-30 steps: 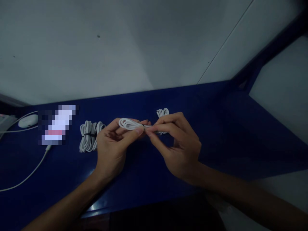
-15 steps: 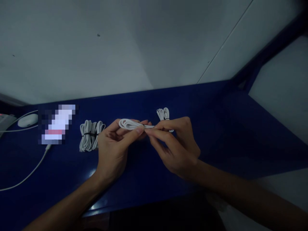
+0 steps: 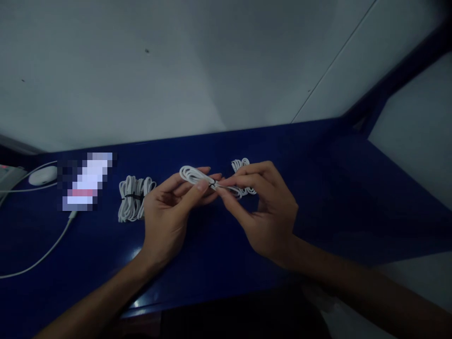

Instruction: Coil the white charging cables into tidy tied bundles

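Observation:
A coiled white cable (image 3: 192, 174) is held in the air above the blue table, with a thin black tie around its middle. My left hand (image 3: 167, 202) grips its left half between thumb and fingers. With thumb and index finger, my right hand (image 3: 268, 207) pinches at the black tie (image 3: 213, 184). The cable's right loops extend beneath the right fingers and are partly hidden. Left of my left hand lies a group of tied white cable coils (image 3: 131, 200). Behind my right hand another white cable coil (image 3: 240, 164) rests on the table, partly covered.
On the left lies a phone with a lit, pixelated screen (image 3: 88, 181), a white cord (image 3: 52, 249) plugged into it. Beside it sits a white rounded object (image 3: 43, 175). The blue table (image 3: 219, 263) meets a pale wall (image 3: 169, 84) behind.
My right hand has opened its grip slightly and shifted around the tie, its knuckles higher. The held cable has tilted, and its right-hand loops now show. The left hand keeps its hold.

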A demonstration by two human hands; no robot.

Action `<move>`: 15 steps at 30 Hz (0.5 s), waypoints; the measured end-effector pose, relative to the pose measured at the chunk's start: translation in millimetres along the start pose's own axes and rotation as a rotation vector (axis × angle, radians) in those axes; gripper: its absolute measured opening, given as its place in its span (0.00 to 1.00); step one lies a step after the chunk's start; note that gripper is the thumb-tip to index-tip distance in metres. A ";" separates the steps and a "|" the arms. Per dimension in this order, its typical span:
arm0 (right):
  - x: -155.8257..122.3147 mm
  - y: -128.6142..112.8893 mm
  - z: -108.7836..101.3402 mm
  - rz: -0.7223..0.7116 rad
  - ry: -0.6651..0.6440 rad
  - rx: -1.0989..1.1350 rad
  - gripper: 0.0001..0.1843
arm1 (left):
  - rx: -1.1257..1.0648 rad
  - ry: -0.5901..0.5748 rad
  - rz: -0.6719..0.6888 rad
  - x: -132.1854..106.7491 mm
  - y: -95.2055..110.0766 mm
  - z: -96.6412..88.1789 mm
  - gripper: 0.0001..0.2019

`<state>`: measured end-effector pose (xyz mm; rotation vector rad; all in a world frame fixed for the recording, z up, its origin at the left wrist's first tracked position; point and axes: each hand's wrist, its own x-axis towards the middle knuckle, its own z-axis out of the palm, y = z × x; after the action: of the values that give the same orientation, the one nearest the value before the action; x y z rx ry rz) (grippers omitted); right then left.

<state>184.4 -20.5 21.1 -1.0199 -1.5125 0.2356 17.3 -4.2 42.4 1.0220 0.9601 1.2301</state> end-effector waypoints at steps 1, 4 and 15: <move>0.7 -0.5 -0.7 0.032 -0.023 0.038 0.09 | 0.019 0.004 0.010 0.1 -0.2 -0.3 0.11; 3.7 -0.9 -3.2 0.125 -0.119 0.157 0.09 | 0.084 0.021 0.036 0.5 -1.5 -2.0 0.10; 13.4 6.9 -12.8 -0.077 -0.232 0.132 0.09 | 0.056 0.003 -0.164 1.2 0.6 -4.3 0.16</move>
<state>200.5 -12.2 29.0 -0.8492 -1.7176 0.4046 13.1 -2.6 41.7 0.9658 1.0644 1.0746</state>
